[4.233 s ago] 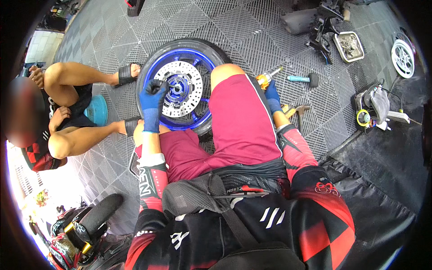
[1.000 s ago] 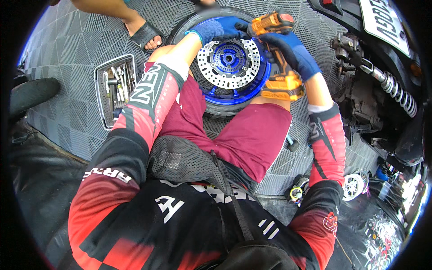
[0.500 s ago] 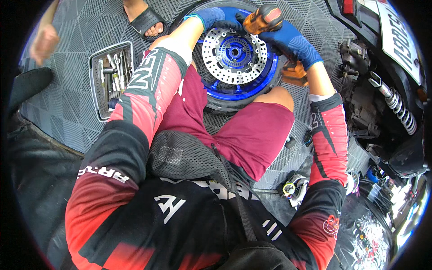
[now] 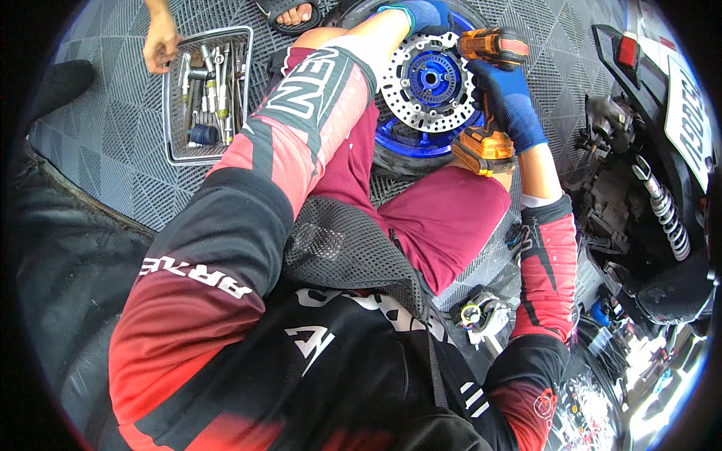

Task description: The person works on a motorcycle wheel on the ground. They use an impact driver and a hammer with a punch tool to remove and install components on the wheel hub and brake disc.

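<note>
My right hand (image 4: 505, 96), in a blue glove, is wrapped around the grip of an orange and black cordless impact driver (image 4: 493, 46). Its battery (image 4: 483, 150) hangs over my right knee, and the head is beside the perforated silver brake disc (image 4: 402, 105). My left hand (image 4: 430, 16), also gloved in blue, is at the top edge of the view by the disc's far rim; its fingers are mostly hidden. The disc is mounted on a blue motorcycle wheel (image 4: 421, 143) lying flat between my legs, around a blue hub (image 4: 431, 78).
At left, a plastic tray (image 4: 168, 113) holds sockets and several other tools; another person's hand (image 4: 159, 46) is at its far left corner. A sandaled foot (image 4: 292, 15) stands beyond it. To the right is a motorcycle's rear with a shock absorber (image 4: 665, 214). Grey tiles (image 4: 113, 150) cover the floor.
The view has shifted left. The impact driver's head has moved away from my left hand toward the disc's right side. The other person's hand has come to the tray.
</note>
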`<state>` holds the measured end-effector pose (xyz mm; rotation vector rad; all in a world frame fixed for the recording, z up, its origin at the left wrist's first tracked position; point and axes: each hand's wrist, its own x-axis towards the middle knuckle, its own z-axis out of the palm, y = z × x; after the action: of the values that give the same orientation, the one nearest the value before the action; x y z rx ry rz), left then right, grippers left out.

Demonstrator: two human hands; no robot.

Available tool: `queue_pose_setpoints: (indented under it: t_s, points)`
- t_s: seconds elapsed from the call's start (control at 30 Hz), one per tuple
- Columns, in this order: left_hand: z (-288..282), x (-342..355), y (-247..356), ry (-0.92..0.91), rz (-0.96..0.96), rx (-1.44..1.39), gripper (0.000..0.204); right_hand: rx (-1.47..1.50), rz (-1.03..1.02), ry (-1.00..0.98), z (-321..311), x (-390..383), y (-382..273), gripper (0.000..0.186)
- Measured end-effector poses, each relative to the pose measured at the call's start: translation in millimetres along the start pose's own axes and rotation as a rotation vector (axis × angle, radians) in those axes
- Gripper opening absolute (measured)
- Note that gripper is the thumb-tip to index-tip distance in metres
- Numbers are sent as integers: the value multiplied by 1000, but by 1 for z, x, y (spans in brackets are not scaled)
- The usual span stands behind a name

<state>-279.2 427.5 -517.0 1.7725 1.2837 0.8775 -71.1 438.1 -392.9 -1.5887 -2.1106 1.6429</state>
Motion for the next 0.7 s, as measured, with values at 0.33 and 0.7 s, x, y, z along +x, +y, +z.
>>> queue_pose_setpoints:
  t_s: [0.33,0.7]
  points:
    - [5,-4,8,22,-3,5,32,90,109,15,6,-5,-8,24]
    - [10,-6,13,16,-6,14,34,25,68,52,1,-2,-5,23]
